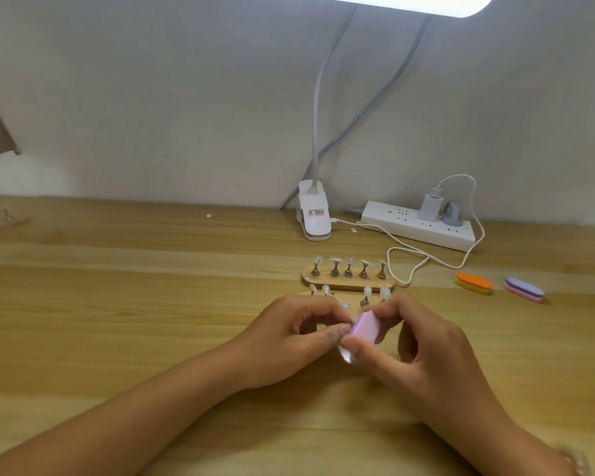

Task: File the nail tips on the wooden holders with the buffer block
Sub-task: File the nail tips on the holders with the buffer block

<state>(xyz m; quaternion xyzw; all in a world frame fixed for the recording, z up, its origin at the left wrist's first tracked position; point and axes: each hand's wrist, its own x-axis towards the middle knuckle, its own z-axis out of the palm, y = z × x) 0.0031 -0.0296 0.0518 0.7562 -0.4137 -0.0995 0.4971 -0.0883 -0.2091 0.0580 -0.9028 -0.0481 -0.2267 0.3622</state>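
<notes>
Head cam, looking down at a pale wood desk [117,286] pushed against a plain grey-white wall [152,97]. Both hands meet dead centre. The right hand [419,352] pinches the pink buffer [366,326], and the left hand [299,334] pinches what looks like a clear tip [346,355] right against it, though it's blurry. Just past the hands at 12 o'clock sit two holders. The near holder [323,293] is half hidden by the fingers, and the far holder [347,281] has five tips on stands. Further back at 12 there's a white lamp clamp [313,214], and at 1 o'clock a power strip [416,226] with a charger plugged in. At 2 o'clock are an orange block [473,282] and a purple block [523,289]. A third holder [0,219] is way off at 10 o'clock.
</notes>
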